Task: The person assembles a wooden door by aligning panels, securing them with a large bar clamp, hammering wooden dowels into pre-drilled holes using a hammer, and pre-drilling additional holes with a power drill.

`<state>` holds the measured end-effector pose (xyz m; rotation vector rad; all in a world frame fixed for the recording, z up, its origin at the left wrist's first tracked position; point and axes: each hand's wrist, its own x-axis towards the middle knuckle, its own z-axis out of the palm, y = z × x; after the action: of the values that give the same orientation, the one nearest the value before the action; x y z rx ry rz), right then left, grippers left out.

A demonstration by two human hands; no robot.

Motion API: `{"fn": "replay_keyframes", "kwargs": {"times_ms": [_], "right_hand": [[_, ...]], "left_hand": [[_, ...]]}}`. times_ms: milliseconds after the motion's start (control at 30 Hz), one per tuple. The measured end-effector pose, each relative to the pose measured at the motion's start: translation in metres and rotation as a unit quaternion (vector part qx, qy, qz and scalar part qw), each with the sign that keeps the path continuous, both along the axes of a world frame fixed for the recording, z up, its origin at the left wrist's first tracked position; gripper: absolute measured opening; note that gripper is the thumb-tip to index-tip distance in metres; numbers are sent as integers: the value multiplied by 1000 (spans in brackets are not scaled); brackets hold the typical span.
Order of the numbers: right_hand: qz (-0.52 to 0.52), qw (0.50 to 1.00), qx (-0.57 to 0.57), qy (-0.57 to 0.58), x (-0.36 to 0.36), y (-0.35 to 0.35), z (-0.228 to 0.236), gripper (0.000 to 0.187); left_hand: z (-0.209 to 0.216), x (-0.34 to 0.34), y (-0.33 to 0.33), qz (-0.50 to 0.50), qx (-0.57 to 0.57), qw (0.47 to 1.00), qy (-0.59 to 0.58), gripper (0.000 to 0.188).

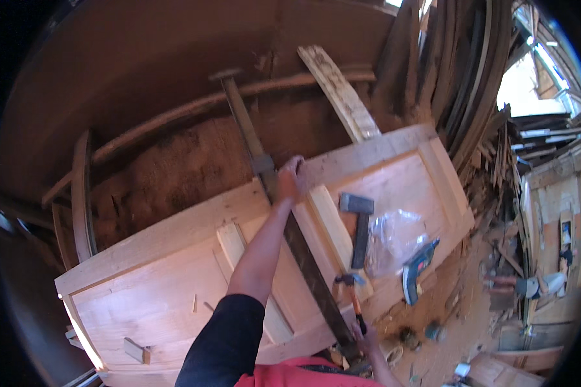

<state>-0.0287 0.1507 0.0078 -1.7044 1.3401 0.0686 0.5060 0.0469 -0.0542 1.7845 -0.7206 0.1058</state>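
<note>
A large pale wooden door with recessed panels (139,309) lies in front of me. A long dark metal bar clamp (310,267) crosses it from near to far. My left hand (290,175) is at the far edge beside the clamp's jaw (263,164). Its fingers look curled, but what they hold, if anything, is hidden. Close to the near edge, my right hand (366,339) grips a claw hammer (356,298) by its orange and black handle, head pointing away from me. Two wooden battens (329,219) (274,316) lie along either side of the clamp.
On the door's right part rest a heavy dark mallet (360,238), a clear plastic bag (394,242) and a green-and-black power tool (419,269). A small wood block (135,350) lies at left. Planks (342,93) lean behind. Another person (539,285) is at far right.
</note>
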Motion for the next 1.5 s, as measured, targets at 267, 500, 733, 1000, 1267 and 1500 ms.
{"fn": "replay_keyframes", "kwargs": {"times_ms": [267, 500, 733, 1000, 1267, 1500], "right_hand": [[36, 998, -46, -7, 3, -2, 3, 33], [32, 999, -33, 3, -6, -3, -6, 32], [22, 1000, -11, 14, -14, -5, -14, 34], [57, 997, -37, -32, 3, -6, -3, 36], [32, 982, -97, -158, 133, -56, -3, 31], [36, 932, -245, -264, 264, -101, 21, 33]], "left_hand": [[16, 1, -1, -51, 73, 994, 65, 21], [14, -1, 5, -161, 156, 974, 0, 27], [4, -1, 4, -195, 170, 966, -13, 23], [14, -17, 12, -241, 227, 938, -103, 26], [-2, -8, 5, -193, 294, 927, -130, 29], [-8, -4, 4, -213, 276, 929, -122, 27]]}}
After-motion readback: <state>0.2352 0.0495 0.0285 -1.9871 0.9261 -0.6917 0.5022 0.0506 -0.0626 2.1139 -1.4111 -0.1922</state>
